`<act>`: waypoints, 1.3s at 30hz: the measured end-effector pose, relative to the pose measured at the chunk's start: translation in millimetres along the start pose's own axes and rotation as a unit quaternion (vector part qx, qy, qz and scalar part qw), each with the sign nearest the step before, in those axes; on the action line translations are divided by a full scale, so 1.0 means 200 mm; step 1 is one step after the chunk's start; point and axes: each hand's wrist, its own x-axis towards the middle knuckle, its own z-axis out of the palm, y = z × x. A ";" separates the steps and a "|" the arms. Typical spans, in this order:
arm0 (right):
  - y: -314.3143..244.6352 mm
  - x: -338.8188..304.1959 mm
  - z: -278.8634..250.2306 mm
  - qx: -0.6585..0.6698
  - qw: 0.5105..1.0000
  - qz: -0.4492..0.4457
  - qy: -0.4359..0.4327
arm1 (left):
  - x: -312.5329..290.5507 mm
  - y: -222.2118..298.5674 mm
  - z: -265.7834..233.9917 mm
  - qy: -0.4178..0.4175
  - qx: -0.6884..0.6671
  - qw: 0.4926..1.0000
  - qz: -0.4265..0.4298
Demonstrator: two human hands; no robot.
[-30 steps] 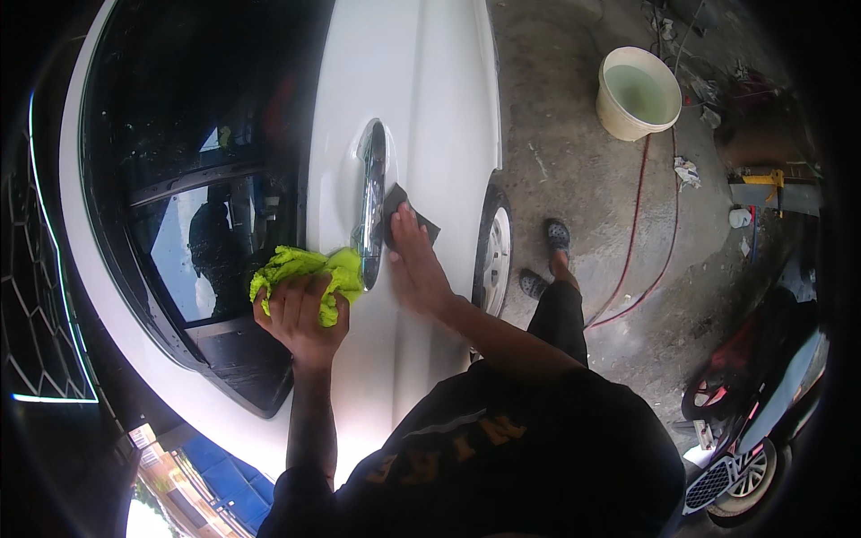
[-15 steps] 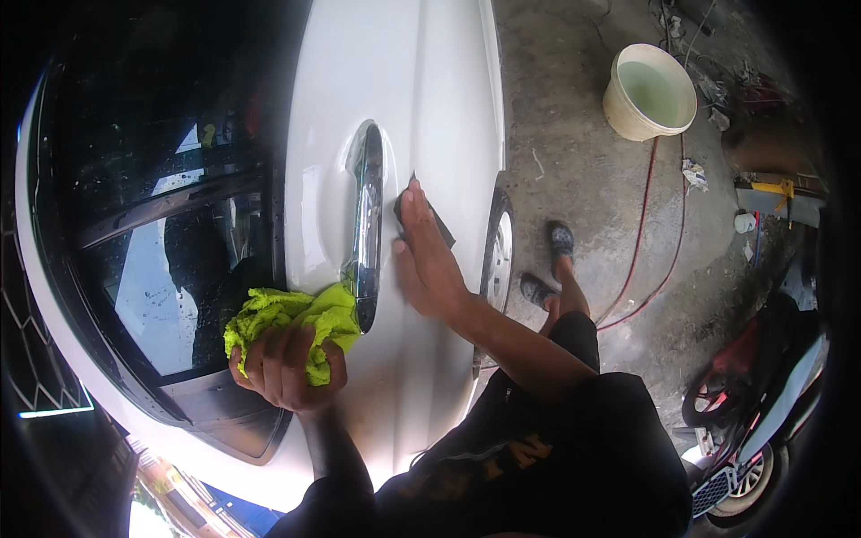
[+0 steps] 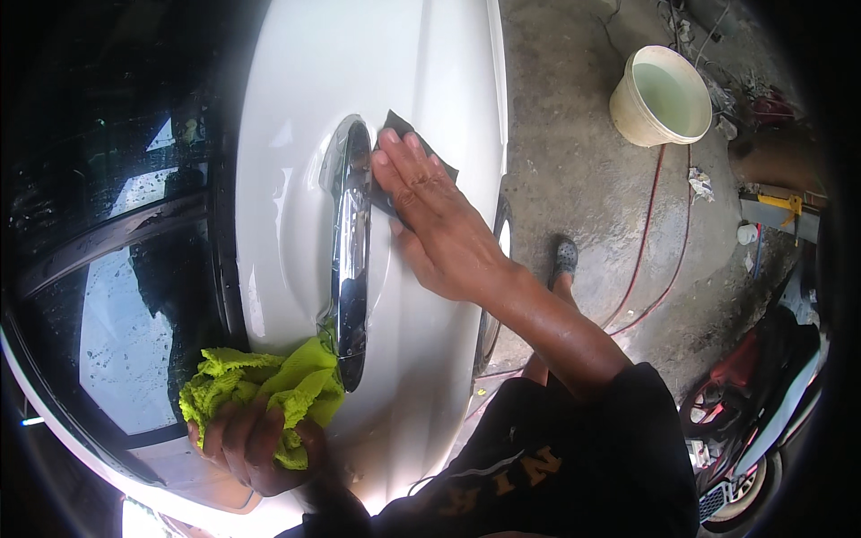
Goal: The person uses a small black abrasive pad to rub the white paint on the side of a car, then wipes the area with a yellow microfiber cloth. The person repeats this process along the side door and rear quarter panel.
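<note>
A white car door [image 3: 359,54] fills the middle of the view, with a shiny chrome handle [image 3: 352,242] running up it. My right hand [image 3: 439,224] lies with fingers extended on the white panel just right of the handle's upper half. Beneath those fingers it presses a dark, thin sheet of sandpaper [image 3: 400,125], whose corners stick out past the fingertips; the rest is hidden. At the handle's lower end, my left hand [image 3: 256,444] grips a crumpled yellow-green cloth [image 3: 309,381]. Part of that cloth touches or overlaps the handle's end.
Wet car windows [image 3: 126,323] are on the left. A whitish bucket [image 3: 619,112] of cloudy water stands on the concrete floor at upper right, with red hoses [image 3: 647,224] trailing below it. A shoe [image 3: 565,255] shows beside the car. Vehicle parts [image 3: 735,386] lie at far right.
My right hand and the sandpaper have slid up the panel and closer to the handle. The cloth stays in my left hand by the handle's lower end. The whole view has shifted slightly.
</note>
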 end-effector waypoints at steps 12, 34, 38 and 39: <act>0.05 -0.12 0.03 0.021 0.999 0.017 -0.024 | -0.01 0.03 -0.01 -0.015 0.021 0.999 -0.043; 0.17 0.14 -0.06 -0.051 0.999 -0.011 -0.002 | -0.02 0.01 -0.02 -0.027 0.002 0.999 -0.028; -0.02 -0.16 0.06 0.054 0.997 0.043 -0.037 | -0.01 0.04 -0.04 -0.057 0.045 0.996 -0.052; -0.04 -0.17 0.08 0.052 0.997 0.045 -0.041 | -0.02 0.04 -0.04 -0.049 0.039 0.997 -0.046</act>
